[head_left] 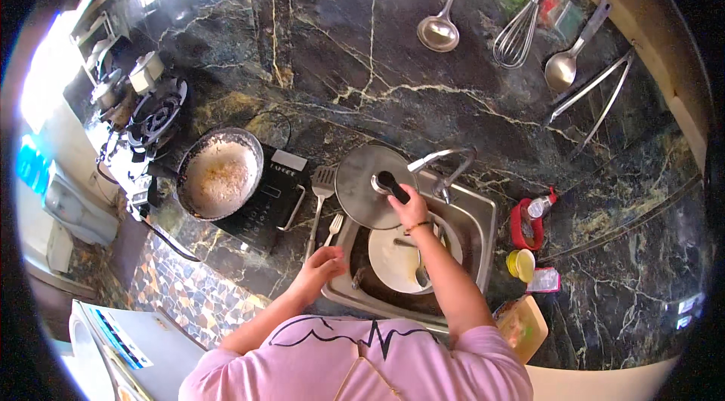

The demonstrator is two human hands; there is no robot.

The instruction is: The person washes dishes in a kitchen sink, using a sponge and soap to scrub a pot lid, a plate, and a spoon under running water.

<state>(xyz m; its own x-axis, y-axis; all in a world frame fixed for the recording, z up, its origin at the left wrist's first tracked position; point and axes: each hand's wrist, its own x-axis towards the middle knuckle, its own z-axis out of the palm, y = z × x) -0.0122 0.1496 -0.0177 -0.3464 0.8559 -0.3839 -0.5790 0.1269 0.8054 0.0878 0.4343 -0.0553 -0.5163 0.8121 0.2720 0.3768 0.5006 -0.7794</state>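
Note:
My right hand is closed round the black knob of a round glass lid, over the back left part of the steel sink. Below that hand, in the sink, sits a white bowl with a spoon in it. Held loosely by the sink's left edge, my left hand has nothing visible in it. Just beyond its fingers a fork and a slotted turner lie on the dark counter.
On the left, a frying pan with pale, crusted contents sits on a black cooktop. A curved faucet arches over the sink. Right of it are a red holder, a yellow tub and a plastic container. A ladle and whisk hang on the wall.

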